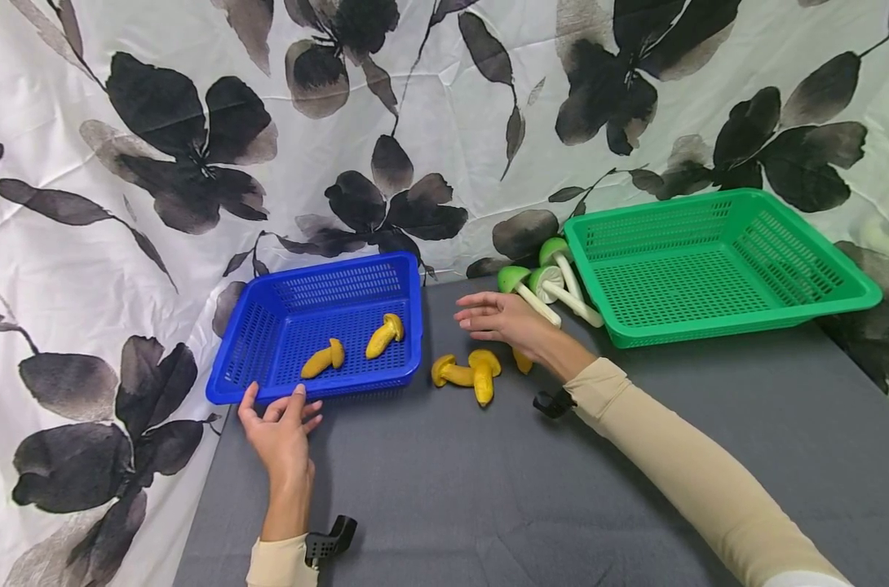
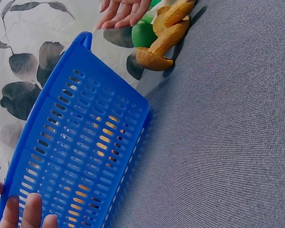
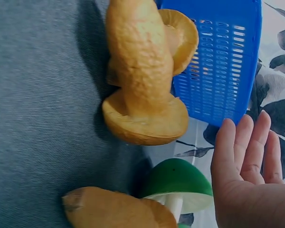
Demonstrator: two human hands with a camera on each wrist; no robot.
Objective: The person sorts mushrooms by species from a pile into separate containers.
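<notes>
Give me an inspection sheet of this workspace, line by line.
Surface: grey table, cloth-covered.
Job's things: blue basket holding two yellow mushrooms; three more yellow mushrooms on the table beside it.
Clutter: green basket; green-capped mushrooms against its left side.
Hands: left hand touches the blue basket's near rim; right hand open above the loose mushrooms, holding nothing.
Cables: nothing seen.
Surroundings: floral backdrop.

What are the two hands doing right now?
Left hand: open, fingertips touching the blue basket rim.
Right hand: open, holding nothing.
</notes>
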